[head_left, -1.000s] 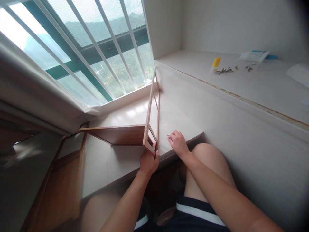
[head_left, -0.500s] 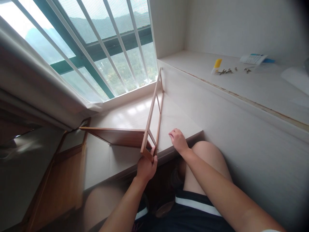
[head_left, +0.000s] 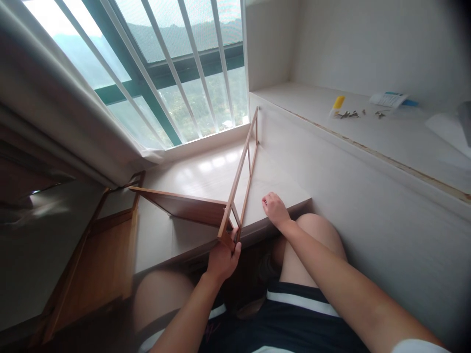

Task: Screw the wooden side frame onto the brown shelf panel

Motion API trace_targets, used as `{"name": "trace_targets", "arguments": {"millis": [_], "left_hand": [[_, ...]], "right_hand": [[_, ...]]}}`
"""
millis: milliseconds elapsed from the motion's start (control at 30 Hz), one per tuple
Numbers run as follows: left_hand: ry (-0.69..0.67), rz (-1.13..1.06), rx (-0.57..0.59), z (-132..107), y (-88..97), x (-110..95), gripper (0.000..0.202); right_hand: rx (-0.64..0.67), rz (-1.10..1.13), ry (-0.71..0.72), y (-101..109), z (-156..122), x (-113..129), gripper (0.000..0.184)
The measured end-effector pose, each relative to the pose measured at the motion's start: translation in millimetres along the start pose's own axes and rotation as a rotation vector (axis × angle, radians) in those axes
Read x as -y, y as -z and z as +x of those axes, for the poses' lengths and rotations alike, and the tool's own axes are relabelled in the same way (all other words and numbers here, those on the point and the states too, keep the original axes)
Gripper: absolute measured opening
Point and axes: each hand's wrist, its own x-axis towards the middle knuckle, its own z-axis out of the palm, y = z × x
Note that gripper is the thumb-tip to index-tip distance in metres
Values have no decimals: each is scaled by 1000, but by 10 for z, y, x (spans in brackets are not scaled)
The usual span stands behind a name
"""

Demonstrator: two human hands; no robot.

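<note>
My left hand (head_left: 222, 257) is closed around the near end of a narrow wooden frame (head_left: 237, 179). The frame stands on its long edge and stretches away toward the window. A brown wooden board (head_left: 187, 208) joins it near my hand and runs off to the left. My right hand (head_left: 275, 210) hovers apart from the frame, to its right, with the fingers curled into a pinch. Something tiny shows at those fingertips, too small to name.
On the raised ledge at right lie several metal screws (head_left: 349, 114), a yellow-capped glue bottle (head_left: 337, 105) and a white-and-blue tube (head_left: 392, 100). Another wooden panel (head_left: 105, 260) leans at left beside the curtain (head_left: 73, 98). A barred window (head_left: 176, 73) is ahead.
The view has shifted slightly. The near end of the frame tilts a little differently in my left hand, and my right hand has turned slightly, its fingers still pinched.
</note>
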Motion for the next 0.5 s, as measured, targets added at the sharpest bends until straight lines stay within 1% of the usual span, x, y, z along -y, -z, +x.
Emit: {"name": "trace_targets", "arguments": {"millis": [133, 233, 300, 367, 433, 500], "left_hand": [[-27, -56, -3, -87, 48, 33, 63], [-38, -156, -27, -225, 13, 136, 74], [-15, -232, -59, -334, -61, 243, 77], [9, -373, -107, -418, -171, 360, 74], [37, -617, -151, -445, -294, 459, 60], [84, -920, -150, -398, -402, 516, 45]], "right_hand": [[-38, 66, -61, 118, -88, 64, 12], [-30, 210, -123, 252, -292, 185, 14], [0, 581, -269, 324, -489, 302, 19], [31, 902, -398, 359, -706, 423, 25], [59, 1098, -491, 346, -908, 517, 33], [87, 1198, -576, 290, -1070, 569, 37]]}}
